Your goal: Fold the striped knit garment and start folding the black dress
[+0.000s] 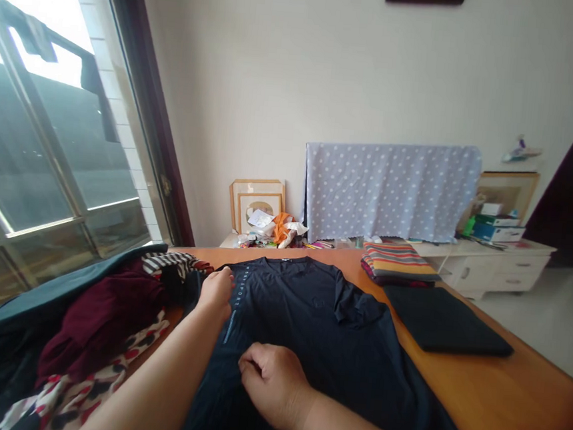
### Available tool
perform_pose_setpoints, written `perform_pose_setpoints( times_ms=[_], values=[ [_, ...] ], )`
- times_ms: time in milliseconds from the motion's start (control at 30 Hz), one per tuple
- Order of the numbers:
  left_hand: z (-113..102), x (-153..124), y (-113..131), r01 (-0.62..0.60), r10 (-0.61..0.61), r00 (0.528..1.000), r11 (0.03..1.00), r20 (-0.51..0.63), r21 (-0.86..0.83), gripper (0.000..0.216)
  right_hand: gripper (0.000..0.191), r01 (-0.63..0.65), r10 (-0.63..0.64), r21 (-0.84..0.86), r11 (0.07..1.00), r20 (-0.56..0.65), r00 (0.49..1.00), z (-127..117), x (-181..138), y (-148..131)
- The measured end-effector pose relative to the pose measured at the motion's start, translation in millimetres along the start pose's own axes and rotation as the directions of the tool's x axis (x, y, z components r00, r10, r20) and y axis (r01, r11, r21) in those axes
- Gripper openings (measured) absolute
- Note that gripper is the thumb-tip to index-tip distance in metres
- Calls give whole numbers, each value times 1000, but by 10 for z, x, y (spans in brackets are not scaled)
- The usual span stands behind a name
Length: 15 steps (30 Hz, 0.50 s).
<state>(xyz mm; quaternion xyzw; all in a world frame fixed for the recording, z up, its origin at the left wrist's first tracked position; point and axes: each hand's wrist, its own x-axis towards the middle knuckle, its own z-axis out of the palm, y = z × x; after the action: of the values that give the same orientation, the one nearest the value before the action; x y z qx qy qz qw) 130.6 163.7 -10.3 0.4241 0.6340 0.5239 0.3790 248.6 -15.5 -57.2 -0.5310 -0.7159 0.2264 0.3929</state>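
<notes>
A dark navy T-shirt (pixel 299 303) lies spread on the wooden table, its collar toward the wall and a line of white lettering down one side. My left hand (pixel 217 294) is closed on the shirt near the shoulder on the left, beside the lettering. Lower down, over the middle of the shirt, my right hand (pixel 274 382) is closed with thumb and fingers pinched on the fabric. Its fingertips are partly hidden, as are those of the left hand.
Loose clothes, including a maroon garment (pixel 107 313), are heaped on the left. A folded black garment (pixel 445 319) and a striped folded stack (pixel 397 261) lie on the right of the table (pixel 526 396). Behind stand a polka-dot cloth cover (pixel 389 190) and a white cabinet (pixel 502 271).
</notes>
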Motion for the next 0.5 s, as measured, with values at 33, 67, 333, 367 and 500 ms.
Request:
perform_pose_setpoints(
  times_ms=[33, 67, 333, 367, 500],
  values=[
    [-30, -96, -3, 39, -40, 999, 998, -25, -56, 30, 18, -5, 5, 19, 1000, 2, 1000, -2, 1, 0],
    [-43, -204, -22, 66, -71, 997, 992, -41, -109, 32, 18, -10, 10, 39, 999, 4, 1000, -3, 4, 3],
    [7, -853, -481, -32, 51, 997, 950, 54, -309, 50, 14, -64, 67, 131, 989, -23, 997, -11, -7, 7],
    [-23, -846, -523, -101, 124, 990, 956, 67, -277, 52, 14, -74, 79, 180, 981, -21, 997, -23, -9, -5],
    [-151, -768, -609, -348, 321, 930, 925, 180, 152, 48, 17, -206, 230, 530, 822, 21, 973, -133, 42, -42]
  ],
)
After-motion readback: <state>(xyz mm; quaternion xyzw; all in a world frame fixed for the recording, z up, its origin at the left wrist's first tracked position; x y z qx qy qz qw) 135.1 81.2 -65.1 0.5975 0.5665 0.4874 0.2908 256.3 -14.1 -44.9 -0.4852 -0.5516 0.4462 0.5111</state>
